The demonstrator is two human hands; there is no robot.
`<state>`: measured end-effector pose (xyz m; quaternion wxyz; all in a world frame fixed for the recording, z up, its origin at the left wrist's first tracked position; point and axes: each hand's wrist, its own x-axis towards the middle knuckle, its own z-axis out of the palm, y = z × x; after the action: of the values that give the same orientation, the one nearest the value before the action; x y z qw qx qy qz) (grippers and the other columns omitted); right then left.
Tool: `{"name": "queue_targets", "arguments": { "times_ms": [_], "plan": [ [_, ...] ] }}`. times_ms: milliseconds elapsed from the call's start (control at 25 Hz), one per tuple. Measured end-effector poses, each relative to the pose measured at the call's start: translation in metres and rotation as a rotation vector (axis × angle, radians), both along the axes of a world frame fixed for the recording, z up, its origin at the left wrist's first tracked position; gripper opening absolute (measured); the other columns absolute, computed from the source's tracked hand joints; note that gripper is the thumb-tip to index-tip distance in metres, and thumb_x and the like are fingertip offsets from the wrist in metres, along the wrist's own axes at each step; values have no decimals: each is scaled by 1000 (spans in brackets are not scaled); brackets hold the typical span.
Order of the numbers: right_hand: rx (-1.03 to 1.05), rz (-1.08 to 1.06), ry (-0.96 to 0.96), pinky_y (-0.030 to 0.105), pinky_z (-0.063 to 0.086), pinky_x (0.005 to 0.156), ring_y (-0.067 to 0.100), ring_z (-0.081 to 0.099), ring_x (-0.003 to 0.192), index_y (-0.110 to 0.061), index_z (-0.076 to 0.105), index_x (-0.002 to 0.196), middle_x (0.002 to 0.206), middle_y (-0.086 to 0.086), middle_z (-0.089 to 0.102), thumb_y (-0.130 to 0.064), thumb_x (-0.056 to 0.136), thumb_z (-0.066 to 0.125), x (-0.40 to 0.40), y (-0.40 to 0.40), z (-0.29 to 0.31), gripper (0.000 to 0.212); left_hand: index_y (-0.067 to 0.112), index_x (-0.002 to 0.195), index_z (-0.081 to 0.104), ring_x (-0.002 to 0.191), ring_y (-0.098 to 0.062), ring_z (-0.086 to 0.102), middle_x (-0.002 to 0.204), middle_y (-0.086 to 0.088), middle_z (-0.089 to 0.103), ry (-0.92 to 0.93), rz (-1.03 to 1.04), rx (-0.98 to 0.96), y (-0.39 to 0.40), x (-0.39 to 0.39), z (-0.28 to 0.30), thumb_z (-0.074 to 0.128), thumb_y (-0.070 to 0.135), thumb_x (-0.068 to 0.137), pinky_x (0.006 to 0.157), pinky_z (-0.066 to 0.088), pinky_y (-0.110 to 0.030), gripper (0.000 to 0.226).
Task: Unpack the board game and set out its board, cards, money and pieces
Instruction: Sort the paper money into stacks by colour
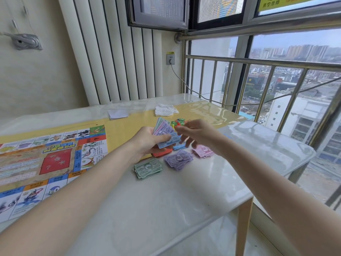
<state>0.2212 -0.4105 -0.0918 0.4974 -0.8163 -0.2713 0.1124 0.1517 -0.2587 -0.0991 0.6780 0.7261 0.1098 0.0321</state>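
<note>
My left hand (147, 141) grips a fanned stack of play money (166, 133), blue and purple notes on top. My right hand (195, 133) hovers just right of the stack, fingers loosely curled near its edge; whether it pinches a note is unclear. On the table below lie sorted piles: green notes (148, 168), purple notes (178, 159), pink notes (203, 151), a few blue notes (179, 146) and red cards (161, 153). Coloured plastic pieces (178, 122) sit behind my hands. The game board (46, 163) lies unfolded at the left.
A crumpled white cloth (165, 109) and a folded white paper (118, 114) lie at the back of the glossy table (166, 209). The table's right edge runs along a metal railing (258, 80) and window. A cable (184, 84) hangs from a wall socket.
</note>
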Motion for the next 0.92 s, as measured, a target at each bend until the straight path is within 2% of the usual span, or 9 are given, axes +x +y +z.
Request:
{"name": "queue_targets", "arguments": {
  "times_ms": [80, 200, 320, 440, 520, 640, 800, 920],
  "plan": [
    [140, 6, 102, 20, 44, 48, 14, 56, 53, 5, 62, 95, 69, 12, 61, -12, 85, 64, 0, 0, 2, 20, 7, 94, 63, 55, -6, 66, 74, -4, 68, -35, -9, 6, -4, 5, 1, 62, 9, 86, 50, 54, -19, 8],
    [175, -56, 47, 17, 41, 45, 10, 52, 46, 0, 61, 91, 62, 10, 60, 1, 78, 69, 4, -1, 4, 16, 6, 92, 62, 55, -6, 66, 62, 1, 70, -66, -51, -43, -12, 8, 4, 54, 16, 93, 48, 52, -16, 13],
    [174, -87, 34, 18, 38, 44, 15, 48, 46, -2, 60, 87, 61, 12, 60, 4, 76, 70, 5, -5, 3, 16, 6, 82, 60, 53, -8, 66, 62, -3, 69, -47, -37, -80, -12, 10, 6, 45, 21, 98, 50, 53, -18, 26],
    [109, -54, 14, 17, 38, 41, 12, 49, 42, -3, 61, 83, 60, 12, 60, 4, 75, 70, 2, -5, -3, 14, 9, 83, 59, 54, -6, 63, 74, -6, 66, -9, -14, 50, -3, 8, 3, 46, 17, 97, 59, 52, -21, 21],
    [95, -81, -17, 15, 40, 41, 8, 52, 40, -5, 62, 79, 60, 9, 62, 4, 76, 69, 5, -5, -3, 12, 9, 88, 59, 53, -4, 64, 72, -5, 68, -16, -29, 49, 3, 7, 3, 45, 13, 98, 55, 53, -17, 18],
    [146, -248, -29, 15, 42, 43, 12, 53, 50, -4, 65, 88, 65, 8, 61, 5, 81, 64, 23, -19, 0, 11, 6, 95, 60, 58, -6, 68, 65, -1, 71, -24, -50, 30, 6, 8, 2, 44, 10, 97, 52, 53, -16, 16],
    [122, -433, 1, 11, 41, 41, 13, 51, 54, 4, 63, 98, 65, 7, 57, 5, 82, 62, 53, -54, -12, 17, 5, 90, 59, 53, -5, 67, 69, -4, 69, -4, -52, -15, -16, 18, -5, 48, 5, 95, 48, 52, -17, 13],
    [14, -613, -59, 21, 45, 50, 17, 51, 57, 5, 66, 94, 72, 14, 61, 3, 77, 64, 72, -73, -29, 18, 2, 98, 60, 60, -12, 67, 78, -8, 66, 11, -35, -17, -37, 29, -12, 54, 3, 91, 58, 55, -23, 9]
  ]
}}
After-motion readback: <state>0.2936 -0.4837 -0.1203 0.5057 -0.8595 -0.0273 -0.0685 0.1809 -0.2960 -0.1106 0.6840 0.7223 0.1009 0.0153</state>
